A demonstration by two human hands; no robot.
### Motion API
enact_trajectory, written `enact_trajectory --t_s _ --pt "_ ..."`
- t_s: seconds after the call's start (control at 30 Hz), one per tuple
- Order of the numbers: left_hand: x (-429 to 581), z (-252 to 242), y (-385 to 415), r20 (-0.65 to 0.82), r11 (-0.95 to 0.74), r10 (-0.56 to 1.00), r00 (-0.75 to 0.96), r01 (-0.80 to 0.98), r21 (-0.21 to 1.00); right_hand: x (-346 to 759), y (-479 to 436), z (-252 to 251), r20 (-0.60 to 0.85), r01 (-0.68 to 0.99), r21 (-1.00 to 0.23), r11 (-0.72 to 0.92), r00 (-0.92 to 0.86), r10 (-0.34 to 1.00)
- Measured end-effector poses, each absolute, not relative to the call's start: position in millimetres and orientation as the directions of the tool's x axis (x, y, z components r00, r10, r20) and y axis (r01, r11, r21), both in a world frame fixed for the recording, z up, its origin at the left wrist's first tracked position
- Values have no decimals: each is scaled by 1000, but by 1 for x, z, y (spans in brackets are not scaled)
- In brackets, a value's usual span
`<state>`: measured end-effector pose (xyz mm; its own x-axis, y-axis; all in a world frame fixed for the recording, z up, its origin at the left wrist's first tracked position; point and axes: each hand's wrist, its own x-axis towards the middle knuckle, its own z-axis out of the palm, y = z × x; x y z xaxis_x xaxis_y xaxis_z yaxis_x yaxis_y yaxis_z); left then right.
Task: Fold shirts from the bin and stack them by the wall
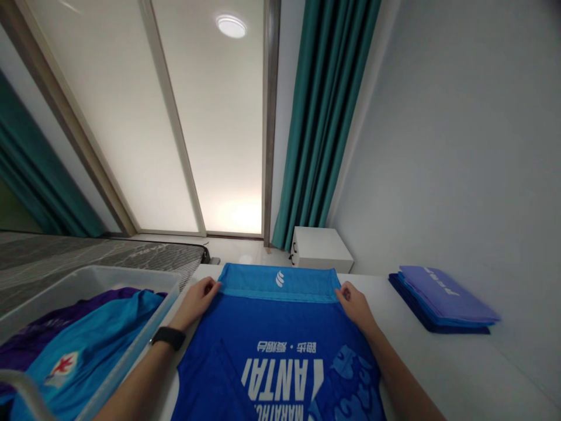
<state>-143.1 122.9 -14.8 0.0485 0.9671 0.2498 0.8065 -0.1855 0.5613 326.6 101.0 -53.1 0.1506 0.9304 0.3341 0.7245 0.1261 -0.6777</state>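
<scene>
The shirt (pixel 276 321) spreads over the bench (pixel 438 374), up to its far edge; the stack (pixel 442 295) lies near the far right corner. Beside the left edge, the bin (pixel 173 286) holds clothes (pixel 96 333). Beyond the far edge stands the cabinet (pixel 319 238).

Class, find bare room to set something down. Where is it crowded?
Bare table lies between the folded stack and the right arm, and in front of the stack. Crowded: the middle, where the left hand and right hand hold the blue shirt, and beside the bin, where the left arm crosses.
</scene>
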Motion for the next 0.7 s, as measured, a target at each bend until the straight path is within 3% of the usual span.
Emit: enact_trajectory --t_s 0.1,0.33,0.53,0.7 --pt "-142 -17 126 229 -135 974 -5 796 590 328 103 -51 316 690 -713 124 159 935" --pt "-136 -2 143 180 -132 984 -3 672 729 331 120 -20 81 540 -840 42 49 995" --pt "-123 27 160 86 -38 990 -112 375 926 327 151 13 58 427 -904 -9 143 988" --pt "-128 26 153 105 -12 972 -209 405 914 329 143 19 65 389 -921 -18 199 978"
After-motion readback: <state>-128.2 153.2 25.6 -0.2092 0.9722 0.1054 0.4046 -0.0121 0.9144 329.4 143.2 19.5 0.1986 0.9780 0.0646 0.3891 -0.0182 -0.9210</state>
